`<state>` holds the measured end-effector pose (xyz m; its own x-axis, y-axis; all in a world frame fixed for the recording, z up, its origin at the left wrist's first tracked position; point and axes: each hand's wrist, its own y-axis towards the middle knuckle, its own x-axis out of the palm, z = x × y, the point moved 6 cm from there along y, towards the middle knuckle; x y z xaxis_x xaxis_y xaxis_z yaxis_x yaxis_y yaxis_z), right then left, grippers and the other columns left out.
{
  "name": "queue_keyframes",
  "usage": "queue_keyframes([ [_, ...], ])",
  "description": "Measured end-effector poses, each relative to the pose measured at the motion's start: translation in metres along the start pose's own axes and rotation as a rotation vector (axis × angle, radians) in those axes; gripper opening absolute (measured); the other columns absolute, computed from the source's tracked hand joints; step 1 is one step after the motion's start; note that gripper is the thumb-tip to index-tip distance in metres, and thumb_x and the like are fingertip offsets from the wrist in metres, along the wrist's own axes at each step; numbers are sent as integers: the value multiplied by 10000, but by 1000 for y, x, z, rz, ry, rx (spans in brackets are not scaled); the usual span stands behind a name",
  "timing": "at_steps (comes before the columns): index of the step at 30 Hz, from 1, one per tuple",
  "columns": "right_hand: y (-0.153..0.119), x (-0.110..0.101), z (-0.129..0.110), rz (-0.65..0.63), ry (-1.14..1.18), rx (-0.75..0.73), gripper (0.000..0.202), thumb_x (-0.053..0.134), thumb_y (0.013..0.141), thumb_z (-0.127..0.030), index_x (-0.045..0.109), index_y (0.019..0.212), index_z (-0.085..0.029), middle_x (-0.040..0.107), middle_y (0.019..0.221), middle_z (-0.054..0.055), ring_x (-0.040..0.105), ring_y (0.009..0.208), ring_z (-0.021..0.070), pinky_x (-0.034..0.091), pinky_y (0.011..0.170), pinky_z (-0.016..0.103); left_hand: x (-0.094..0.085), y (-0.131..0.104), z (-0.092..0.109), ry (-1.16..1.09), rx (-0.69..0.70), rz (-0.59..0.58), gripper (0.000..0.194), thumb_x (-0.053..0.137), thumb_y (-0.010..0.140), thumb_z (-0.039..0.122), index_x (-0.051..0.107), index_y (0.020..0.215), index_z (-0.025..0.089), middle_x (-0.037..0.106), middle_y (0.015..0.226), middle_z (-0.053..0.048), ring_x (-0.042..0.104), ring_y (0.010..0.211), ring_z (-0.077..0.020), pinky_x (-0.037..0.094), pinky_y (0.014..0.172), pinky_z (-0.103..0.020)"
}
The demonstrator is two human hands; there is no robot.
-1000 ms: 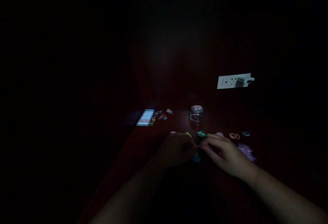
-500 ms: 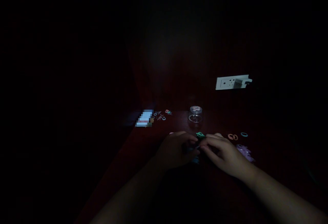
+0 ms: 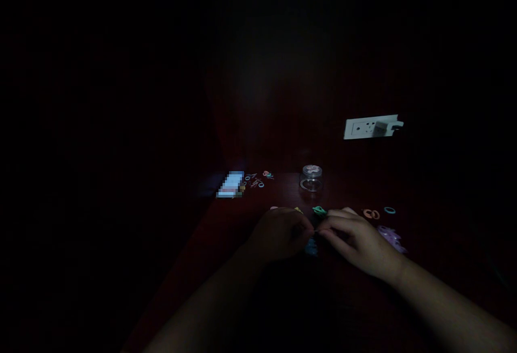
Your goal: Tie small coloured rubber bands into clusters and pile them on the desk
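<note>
My left hand (image 3: 283, 234) and my right hand (image 3: 355, 237) meet above the dark red table, thumbs and forefingers pinched close together. Something tiny and pale shows between the fingertips, too small and dim to name. Below the fingers lies a blue pile of small pieces (image 3: 311, 247), partly hidden by my left hand. Just beyond my right fingers is a green piece (image 3: 319, 211). A bit of yellow (image 3: 298, 210) and a pink piece (image 3: 274, 207) peek out behind my left hand. A purple heap (image 3: 391, 239) lies beside my right wrist.
A clear lidded jar (image 3: 311, 179) stands behind my hands. Orange rings (image 3: 371, 214) and a teal ring (image 3: 390, 210) lie at right. Small loose bands and clips (image 3: 255, 182) lie near a lit, blurred screen (image 3: 231, 184). A wall socket (image 3: 371, 127) holds a plug. The surroundings are very dark.
My fingertips have come closer together, the left thumb and forefinger now closed in a pinch. The yellow bit now shows behind my left hand. The whole view has shifted slightly.
</note>
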<state>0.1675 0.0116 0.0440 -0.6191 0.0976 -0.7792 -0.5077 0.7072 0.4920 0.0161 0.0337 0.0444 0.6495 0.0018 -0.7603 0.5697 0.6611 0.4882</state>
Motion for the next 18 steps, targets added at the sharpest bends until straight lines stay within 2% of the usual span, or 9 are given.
queue_keyframes([
  [8,0,-7,4,44,-11,-27,203,523,943,-296,649,821,-193,623,746,17,561,710,164,380,736,340,-6,1,1,-12,19,9,96,607,839,266,669,823,194,681,777,8,612,701,-122,461,696,-260],
  [18,0,-3,5,29,4,-21,200,528,941,-299,663,831,-200,623,745,13,560,699,155,366,725,334,-2,2,-1,-48,36,-6,90,618,837,262,661,817,186,681,770,7,612,687,-112,463,683,-244],
])
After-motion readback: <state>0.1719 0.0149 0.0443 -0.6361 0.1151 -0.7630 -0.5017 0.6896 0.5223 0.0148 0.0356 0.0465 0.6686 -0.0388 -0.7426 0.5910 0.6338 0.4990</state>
